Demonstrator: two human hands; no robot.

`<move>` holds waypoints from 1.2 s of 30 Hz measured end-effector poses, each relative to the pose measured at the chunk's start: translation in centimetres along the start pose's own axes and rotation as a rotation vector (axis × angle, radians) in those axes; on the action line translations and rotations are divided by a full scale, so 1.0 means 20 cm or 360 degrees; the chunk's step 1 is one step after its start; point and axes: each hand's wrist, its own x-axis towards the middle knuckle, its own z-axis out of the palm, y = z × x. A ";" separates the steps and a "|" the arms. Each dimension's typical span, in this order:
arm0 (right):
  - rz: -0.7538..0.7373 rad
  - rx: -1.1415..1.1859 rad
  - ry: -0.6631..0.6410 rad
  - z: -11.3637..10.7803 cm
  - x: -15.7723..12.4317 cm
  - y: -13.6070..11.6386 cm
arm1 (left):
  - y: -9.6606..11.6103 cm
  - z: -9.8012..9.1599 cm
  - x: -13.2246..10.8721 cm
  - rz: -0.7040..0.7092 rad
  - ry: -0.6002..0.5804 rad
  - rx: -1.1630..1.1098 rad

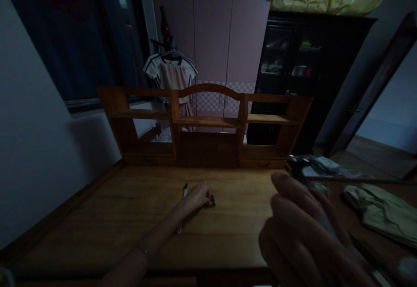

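Note:
My left hand (196, 197) rests on the wooden desk (130, 217) near its middle, fingers curled over a small dark object (212, 200) that I cannot name. A thin white pen-like thing (184, 190) lies just left of that hand. My right hand (302, 235) is raised close to the camera at the lower right, large and blurred, fingers wrapped round a pale slim object that reaches up to a dark bundle with a thin rod (312, 170). What it holds I cannot make out.
A wooden shelf unit (208, 121) stands along the desk's far edge. Folded pale cloth (381, 211) lies on the right. Behind are a pink wardrobe (224, 43), a dark glass-fronted cabinet (293, 69) and clothes on a hanger (171, 71). A white wall (35, 148) runs along the left.

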 end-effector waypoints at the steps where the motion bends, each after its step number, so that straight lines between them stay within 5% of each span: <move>1: -0.0020 -0.0019 0.0057 -0.05 0.09 0.02 | 0.00 0.00 0.02 -0.0012 -0.0005 -0.0002; 3: -0.0034 -0.0198 0.0143 -0.22 0.25 0.07 | -0.01 0.00 0.05 -0.0055 -0.0043 -0.0005; 7: -0.0106 -0.0685 0.0458 -0.78 0.46 0.21 | -0.02 -0.01 0.08 -0.0110 -0.0106 0.0032; 10: -0.0050 -0.0904 0.0782 -1.16 0.47 0.34 | -0.01 -0.01 0.06 -0.0105 -0.0080 0.0046; 13: 0.0021 -0.0906 0.1108 -1.36 0.42 0.46 | 0.00 -0.01 0.03 -0.0070 -0.0034 0.0048; 19: 0.0118 -0.0584 0.1336 -1.35 0.37 0.56 | -0.02 -0.05 0.05 -0.0166 -0.0015 -0.0459; 28: 0.0131 -0.1163 0.1137 -1.34 0.38 0.54 | -0.07 -0.06 0.11 -0.0144 0.0218 -0.2190; 36: 0.0213 -0.1112 0.1040 -1.30 0.38 0.53 | -0.10 -0.03 0.10 -0.0230 0.0141 -0.2202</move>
